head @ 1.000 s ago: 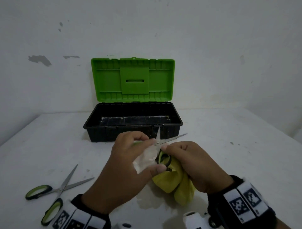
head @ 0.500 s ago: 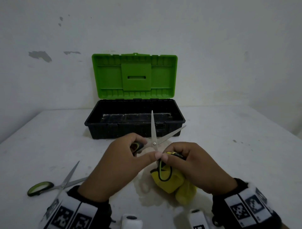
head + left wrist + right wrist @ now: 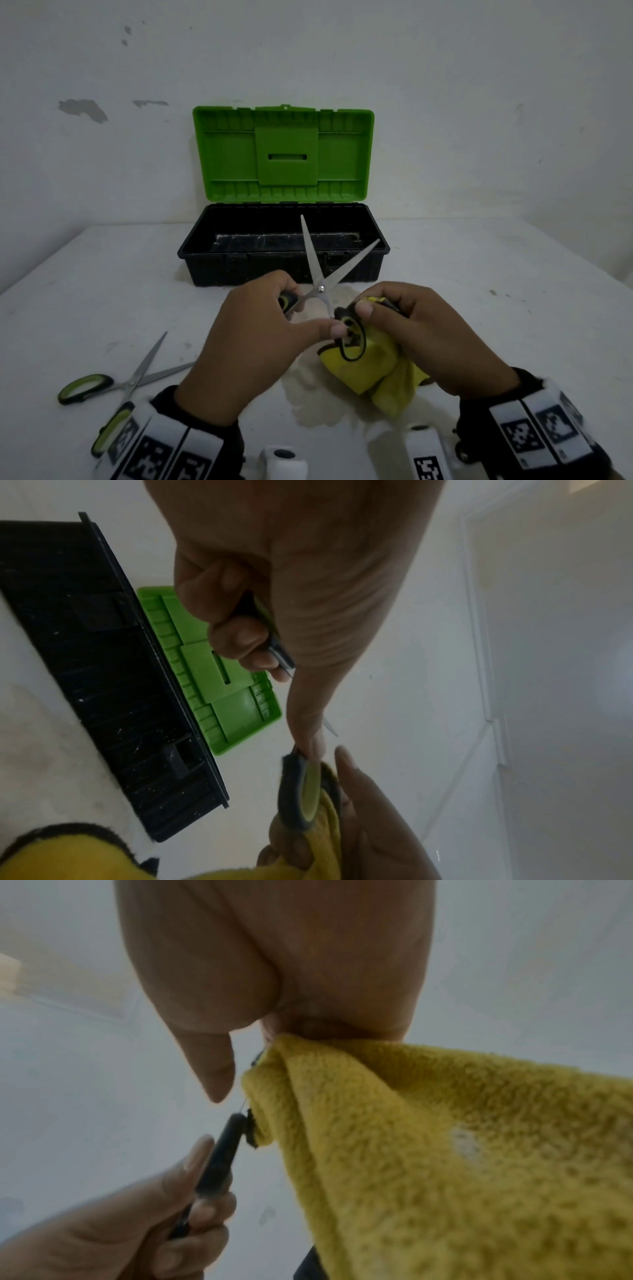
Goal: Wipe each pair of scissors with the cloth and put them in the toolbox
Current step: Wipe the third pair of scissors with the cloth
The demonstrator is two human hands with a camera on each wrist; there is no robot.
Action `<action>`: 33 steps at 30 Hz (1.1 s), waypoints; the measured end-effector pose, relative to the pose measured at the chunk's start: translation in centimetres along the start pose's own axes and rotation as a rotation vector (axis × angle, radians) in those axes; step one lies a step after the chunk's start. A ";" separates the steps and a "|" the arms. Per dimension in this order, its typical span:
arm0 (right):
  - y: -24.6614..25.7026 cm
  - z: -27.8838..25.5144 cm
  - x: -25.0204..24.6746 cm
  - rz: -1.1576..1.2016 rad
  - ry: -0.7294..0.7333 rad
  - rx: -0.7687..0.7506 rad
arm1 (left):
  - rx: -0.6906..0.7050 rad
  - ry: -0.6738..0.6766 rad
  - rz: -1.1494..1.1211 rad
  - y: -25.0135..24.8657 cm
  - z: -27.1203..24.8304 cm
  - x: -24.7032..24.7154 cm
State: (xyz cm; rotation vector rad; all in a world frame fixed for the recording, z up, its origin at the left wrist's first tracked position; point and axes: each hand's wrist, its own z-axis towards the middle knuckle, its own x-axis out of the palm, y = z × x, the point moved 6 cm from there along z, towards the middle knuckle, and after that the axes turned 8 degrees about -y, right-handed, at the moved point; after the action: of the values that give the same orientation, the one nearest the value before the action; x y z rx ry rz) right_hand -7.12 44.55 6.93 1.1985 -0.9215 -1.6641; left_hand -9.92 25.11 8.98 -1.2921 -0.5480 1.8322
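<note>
Since a second ago the held scissors (image 3: 320, 274) have risen and spread wider, their blades now standing in front of the toolbox, and the white sheet once under the left thumb is gone from sight. In the head view the scissors are held above the middle of the table (image 3: 479, 342), near its front edge; one blade points almost straight up and slightly left, the other slants up to the right, so the pair forms an open V with the pivot at the bottom and the handles toward the person. The left hand (image 3: 253, 346) grasps the left handle with curled fingers, thumb stretched right to touch the other handle loop. The right hand (image 3: 424, 332) clenches the yellow cloth (image 3: 376, 370) around that loop, knuckles up. The toolbox (image 3: 219, 270) sits toward the table's back edge, green lid upright. A second pair of scissors (image 3: 113, 387) lies open at the front left corner. In the left wrist view the left hand (image 3: 291, 574) has its fingers wrapped round the black-and-green handle, the thumb reaching down to the loop swaddled in cloth (image 3: 329, 818). In the right wrist view the right hand (image 3: 274, 961) pinches the cloth (image 3: 445, 1150), which hangs in a wide fold.
</note>
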 end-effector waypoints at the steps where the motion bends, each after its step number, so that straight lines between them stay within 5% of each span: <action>1: -0.3 0.1 -0.6 0.025 -0.051 0.024 | -0.007 -0.023 0.012 0.1 0.1 -0.2; 6: -0.1 0.0 -2.6 0.126 -0.252 0.008 | -0.029 -0.045 0.035 0.3 0.2 -0.2; 11: 0.7 -0.4 -1.3 0.370 -0.275 0.001 | -0.058 -0.012 0.047 -0.1 -0.2 0.7; 33: -0.3 -0.7 1.0 0.186 -0.463 0.062 | -0.006 -0.039 0.181 -1.3 -1.0 1.0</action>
State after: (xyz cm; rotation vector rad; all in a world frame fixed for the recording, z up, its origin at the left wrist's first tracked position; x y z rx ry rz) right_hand -6.66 43.68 6.14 0.7458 -1.3322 -1.8019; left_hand -8.65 26.61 8.97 -1.3493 -0.4711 2.0087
